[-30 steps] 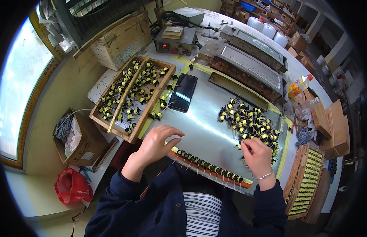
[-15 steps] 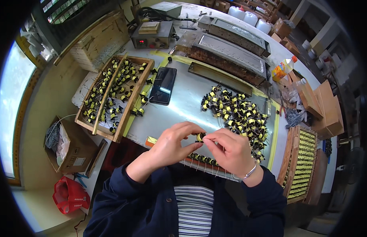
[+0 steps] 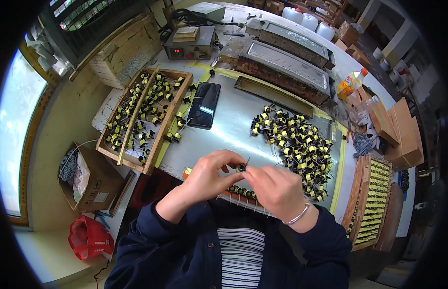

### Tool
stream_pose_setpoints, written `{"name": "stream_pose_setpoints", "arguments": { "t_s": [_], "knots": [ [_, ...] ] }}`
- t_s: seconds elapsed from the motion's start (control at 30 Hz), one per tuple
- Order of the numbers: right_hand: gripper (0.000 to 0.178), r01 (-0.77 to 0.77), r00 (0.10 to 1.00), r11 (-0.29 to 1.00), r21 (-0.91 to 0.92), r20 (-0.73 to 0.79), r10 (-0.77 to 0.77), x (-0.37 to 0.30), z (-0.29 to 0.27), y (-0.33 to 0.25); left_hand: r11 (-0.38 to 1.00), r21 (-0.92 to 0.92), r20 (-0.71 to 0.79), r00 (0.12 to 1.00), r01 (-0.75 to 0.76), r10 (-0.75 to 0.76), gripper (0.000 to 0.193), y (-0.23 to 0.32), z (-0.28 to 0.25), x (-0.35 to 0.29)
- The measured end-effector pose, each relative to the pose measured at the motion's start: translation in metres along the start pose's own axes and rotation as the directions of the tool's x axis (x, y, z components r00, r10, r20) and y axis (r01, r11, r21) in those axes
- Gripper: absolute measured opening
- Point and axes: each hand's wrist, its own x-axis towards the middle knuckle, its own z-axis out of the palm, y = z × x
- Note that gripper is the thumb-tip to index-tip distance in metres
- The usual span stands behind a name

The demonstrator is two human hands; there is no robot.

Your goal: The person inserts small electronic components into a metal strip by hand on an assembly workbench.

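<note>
Between the fingertips of my left hand (image 3: pixel 207 178) is a small wire-wound coil (image 3: pixel 240 168) with a black bobbin; a thin dark lead sticks up from it. My right hand (image 3: pixel 277 188) has thumb and forefinger pinched together right against the coil, apparently on one of its leads, though the fingertips hide the exact grip. Just below my hands, a row of similar coils (image 3: pixel 241 191) lines the front edge of the metal sheet, pale leads hanging toward me. A big heap of yellow-taped coils (image 3: pixel 301 144) lies beyond my right hand.
A divided wooden tray (image 3: pixel 159 139) of loose coils stands left, beside a black phone (image 3: pixel 204 106). A wooden rack (image 3: pixel 362 192) with coils in rows is at right. Long metal boxes (image 3: pixel 284 67), a control box with red display (image 3: pixel 190 45) and an orange drink bottle (image 3: pixel 351 84) stand farther back.
My right hand has turned and its fingers have closed in nearer my left fingertips. The coil now sits tilted, a lead pointing up. The whole view has shifted slightly.
</note>
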Motion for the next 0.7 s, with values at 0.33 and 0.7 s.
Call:
{"name": "stream_pose_setpoints", "arguments": {
  "t_s": [0.33,0.7],
  "knots": [
    [0.036,-0.115,0.993,0.993,-0.041,-0.046,0.113,-0.01,-0.023,0.031,0.968,0.252,-0.053,0.999,0.002,0.011,0.03,-0.074,-0.049,-0.029],
    [0.026,-0.288,0.956,0.957,-0.015,-0.063,0.287,-0.032,-0.038,0.049,0.938,0.344,0.142,0.99,-0.045,-0.004,0.036,-0.075,-0.038,-0.045]
  ]
}}
